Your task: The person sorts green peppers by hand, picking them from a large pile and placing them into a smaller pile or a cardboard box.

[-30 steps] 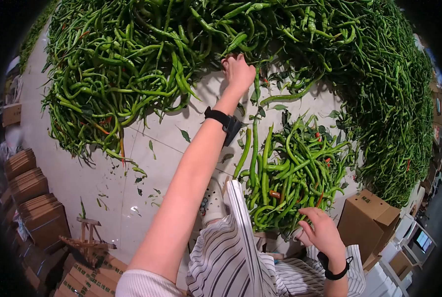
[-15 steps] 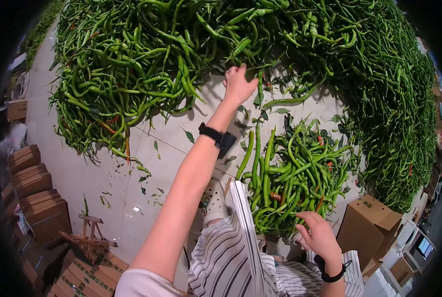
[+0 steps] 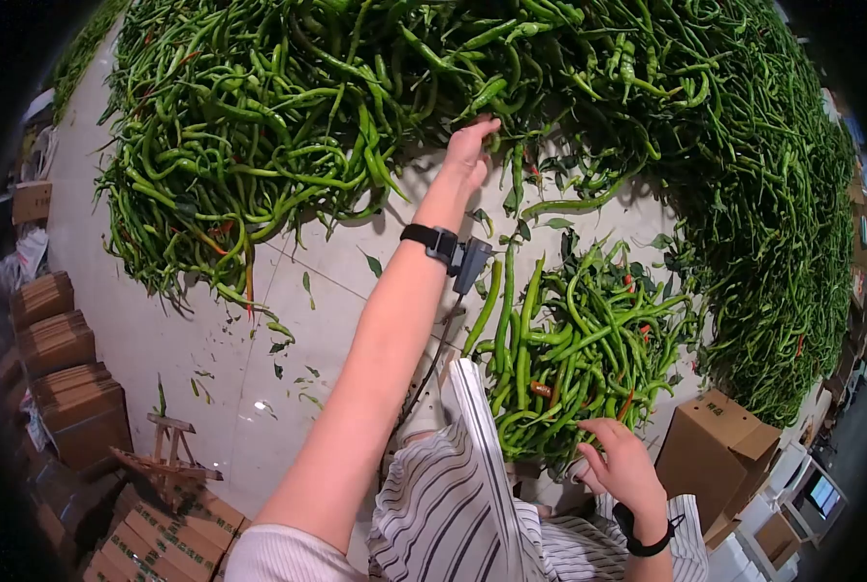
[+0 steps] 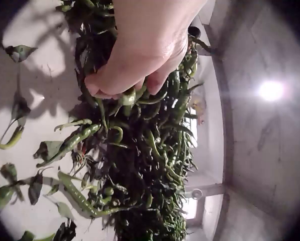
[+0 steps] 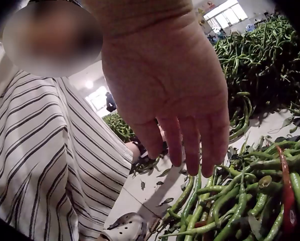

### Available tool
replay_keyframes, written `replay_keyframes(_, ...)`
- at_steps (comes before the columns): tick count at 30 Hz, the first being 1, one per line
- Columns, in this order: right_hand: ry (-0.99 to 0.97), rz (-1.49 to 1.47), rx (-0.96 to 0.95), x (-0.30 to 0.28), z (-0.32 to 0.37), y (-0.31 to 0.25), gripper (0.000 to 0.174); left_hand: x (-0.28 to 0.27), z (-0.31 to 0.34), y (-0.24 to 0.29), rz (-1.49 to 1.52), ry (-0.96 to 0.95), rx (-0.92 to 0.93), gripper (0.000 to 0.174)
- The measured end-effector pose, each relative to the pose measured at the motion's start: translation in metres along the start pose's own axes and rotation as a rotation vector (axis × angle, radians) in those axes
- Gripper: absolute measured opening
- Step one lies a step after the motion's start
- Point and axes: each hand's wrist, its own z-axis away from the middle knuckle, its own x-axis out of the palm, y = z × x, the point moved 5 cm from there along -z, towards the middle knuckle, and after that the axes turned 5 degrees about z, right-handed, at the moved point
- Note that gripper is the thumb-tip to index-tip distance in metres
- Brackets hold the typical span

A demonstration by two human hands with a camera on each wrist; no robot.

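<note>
My left hand (image 3: 469, 153) reaches out to the near edge of the big heap of long green chili peppers (image 3: 288, 126). In the left wrist view its thumb and fingers curl round a green chili pepper (image 4: 128, 96) at the heap, and the hand covers part of it. Over the near side of a smaller pile of chili peppers (image 3: 574, 339) hovers my right hand (image 3: 627, 468), fingers loosely bent and holding nothing. The right wrist view shows its palm (image 5: 165, 85) and hanging fingers, with a red chili pepper (image 5: 288, 193) lying in the pile beside it.
Loose leaves (image 3: 372, 263) and single peppers lie scattered on the pale tiled floor (image 3: 307, 291). An upright cardboard box (image 3: 710, 446) stands right of the small pile. Stacked flat cartons (image 3: 79, 407) and a small wooden stool (image 3: 171, 456) are at the left.
My left hand drew back slightly from the heap's edge, then turned at the wrist and reached in again. The right hand has hardly moved.
</note>
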Motion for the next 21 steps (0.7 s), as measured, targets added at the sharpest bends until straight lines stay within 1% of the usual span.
replay_keyframes(3,0.007,-0.003,0.004,0.002,0.000,-0.002,0.025,-0.007,0.020,-0.006,0.070,-0.153,0.068,0.034)
replay_keyframes(4,0.015,-0.001,-0.014,0.002,-0.001,-0.002,0.025,-0.007,0.040,0.000,0.059,-0.094,0.062,0.033)
replay_keyframes(7,0.028,0.003,-0.045,0.006,0.001,-0.001,0.025,-0.031,0.062,-0.006,0.037,-0.131,0.104,0.036)
replay_keyframes(8,0.027,0.005,-0.045,0.007,0.001,-0.002,0.025,-0.038,0.077,-0.009,-0.026,-0.076,0.063,0.031)
replay_keyframes(11,0.019,0.005,-0.036,0.004,0.001,-0.005,0.024,-0.054,0.110,-0.028,0.300,-0.169,-0.054,0.027)
replay_keyframes(14,0.032,-0.008,-0.032,0.004,0.005,-0.003,0.025,-0.062,0.152,-0.045,0.424,-0.172,-0.218,0.027)
replay_keyframes(17,0.040,0.003,-0.038,0.005,0.007,-0.004,0.025,-0.061,0.194,-0.065,0.303,-0.242,-0.310,0.044)
replay_keyframes(20,0.040,0.000,-0.036,0.004,0.009,-0.008,0.025,-0.059,0.234,-0.089,0.175,-0.295,-0.526,0.061)
replay_keyframes(21,0.038,-0.005,-0.038,0.004,0.010,-0.009,0.025,-0.059,0.245,-0.096,0.055,-0.348,-0.580,0.063)
